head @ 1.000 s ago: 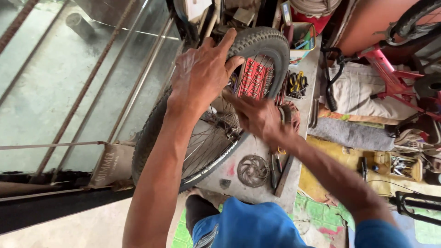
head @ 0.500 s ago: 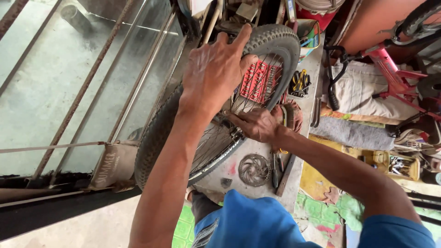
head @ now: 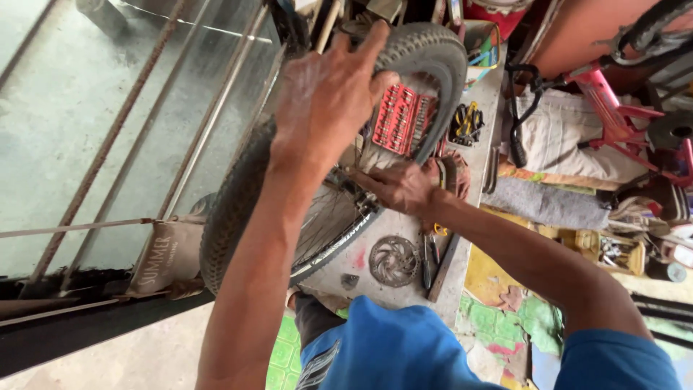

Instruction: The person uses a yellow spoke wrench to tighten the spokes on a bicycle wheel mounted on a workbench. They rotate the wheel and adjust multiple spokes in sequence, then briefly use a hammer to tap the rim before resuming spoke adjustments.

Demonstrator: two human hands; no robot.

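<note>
A red socket set point(head: 401, 119) lay on the grey workbench point(head: 404, 231), with pliers point(head: 467, 121) toward its far edge. A brake disc point(head: 393, 261) and a screwdriver point(head: 427, 261) rested near the front edge. A pink bicycle frame point(head: 613, 108) stood beyond the bench.

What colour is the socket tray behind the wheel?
Red socket tray, clearest in the head view.

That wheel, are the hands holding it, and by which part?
Yes. The left hand grips the wheel by its tyre at the top; the right hand is at the rim, its grip unclear.

Bare forearms — short blue sleeves point(head: 621, 361), blue shirt
</note>
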